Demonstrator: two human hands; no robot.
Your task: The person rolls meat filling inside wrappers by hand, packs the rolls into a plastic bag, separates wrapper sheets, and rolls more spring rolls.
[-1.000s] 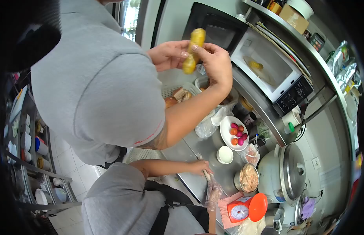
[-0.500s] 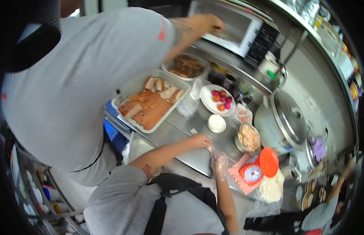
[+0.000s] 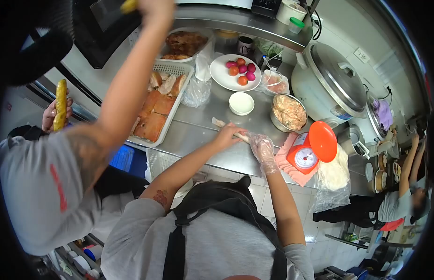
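Note:
A pale, slim stick point(image 3: 242, 137) lies between my two hands, above the front edge of the steel counter. My bare left hand point(image 3: 228, 136) is closed around its middle, and a whitish tip point(image 3: 218, 122) pokes out on the far left side. My right hand point(image 3: 262, 145), in a clear plastic glove, grips the stick's other end. Just beyond my hands stands a small white bowl point(image 3: 241, 103) with pale contents. To the right is a metal bowl point(image 3: 289, 112) of pinkish minced filling. An orange kitchen scale point(image 3: 305, 157) sits on a pink cloth point(image 3: 286, 158) beside my right hand.
A white plate point(image 3: 219, 74) holds red, purple and orange round items. Left of it, a white basket point(image 3: 169, 122) carries slabs of browned meat. A large lidded pot point(image 3: 315, 88) stands back right; bagged dough point(image 3: 334, 170) lies right. A co-worker's arm point(image 3: 133, 79) reaches across at left.
The view has shifted, and the microwave is mostly out of sight. The co-worker has turned left and now holds long yellow items. My hands stay together, with more of the stick showing.

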